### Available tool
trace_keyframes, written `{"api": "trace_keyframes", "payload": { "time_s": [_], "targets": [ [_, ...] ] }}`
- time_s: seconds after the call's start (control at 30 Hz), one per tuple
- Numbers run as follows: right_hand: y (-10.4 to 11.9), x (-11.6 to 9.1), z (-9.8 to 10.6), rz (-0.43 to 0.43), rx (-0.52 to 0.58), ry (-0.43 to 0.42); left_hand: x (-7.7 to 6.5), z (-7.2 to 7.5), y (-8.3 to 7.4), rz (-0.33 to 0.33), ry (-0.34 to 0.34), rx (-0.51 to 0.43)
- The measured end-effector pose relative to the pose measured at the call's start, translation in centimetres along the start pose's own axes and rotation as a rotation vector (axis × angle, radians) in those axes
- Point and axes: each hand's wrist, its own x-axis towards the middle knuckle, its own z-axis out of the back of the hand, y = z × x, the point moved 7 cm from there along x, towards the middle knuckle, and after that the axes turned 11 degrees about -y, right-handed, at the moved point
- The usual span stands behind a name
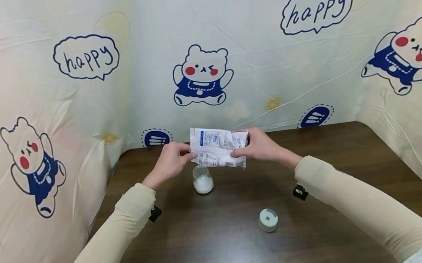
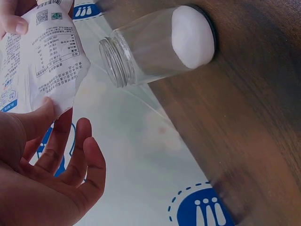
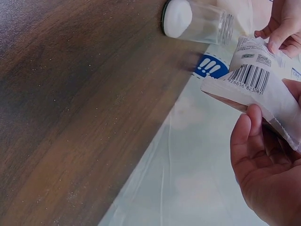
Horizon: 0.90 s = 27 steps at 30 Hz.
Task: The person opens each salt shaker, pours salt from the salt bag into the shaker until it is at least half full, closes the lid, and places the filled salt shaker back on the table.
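Note:
Both hands hold a white printed packet [image 1: 217, 145] above the far part of the table. My left hand [image 1: 172, 159] pinches its left end between thumb and fingers; in the left wrist view the other fingers of that hand [image 2: 61, 165] curve loosely beneath. The right hand [image 1: 260, 144] grips the opposite end, thumb on the printed face. A barcode end of the packet [image 3: 254, 77] faces the right wrist view. Just below the packet, an uncapped glass jar [image 1: 203, 182] stands upright, its lower part filled with white powder [image 2: 190, 37].
A round white-topped piece like a lid [image 1: 268, 220] lies nearer on the dark wooden table [image 1: 196, 248]. White specks are scattered on the tabletop in the right wrist view. A printed cloth [image 1: 192, 15] hangs behind the table and along its sides.

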Motion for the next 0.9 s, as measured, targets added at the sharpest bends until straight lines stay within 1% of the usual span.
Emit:
{"api": "trace_keyframes", "payload": {
  "time_s": [0.37, 0.63, 0.9],
  "targets": [
    [0.07, 0.05, 0.00, -0.013, 0.022, 0.008, 0.05, 0.11, -0.13, -0.001, -0.008, 0.003],
    [0.41, 0.05, -0.09, 0.007, 0.015, 0.009, -0.09, 0.16, 0.05, 0.002, -0.005, 0.013],
    [0.30, 0.06, -0.17, 0.016, 0.009, 0.002, -0.14, 0.07, 0.26, -0.003, -0.004, 0.013]
  ]
}}
